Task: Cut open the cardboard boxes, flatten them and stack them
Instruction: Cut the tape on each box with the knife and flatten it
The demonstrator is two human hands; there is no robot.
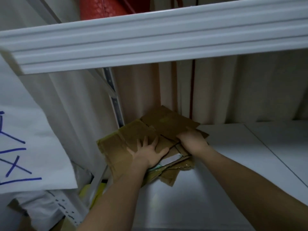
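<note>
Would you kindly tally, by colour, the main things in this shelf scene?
Brown: 1, the stack of flattened cardboard under the left hand and right hand.
White: 2, the shelf board and the paper sheet with blue marks.
Red: 1, the red bundle above.
Total: 4

The flattened boxes point(133, 139) are brown corrugated cardboard, matt and creased, with rough torn edges and strips of glossier tan tape; a smooth white paper label point(170, 160) sticks to one. The shelf point(191, 202) beneath them is pale painted metal with a soft sheen. Its upper beam point(150, 39) is smooth, glossy white metal. Behind hangs matt, pleated beige cloth point(233, 90). At left, a matt white sheet point(25, 139) bears blue marker strokes.
</note>
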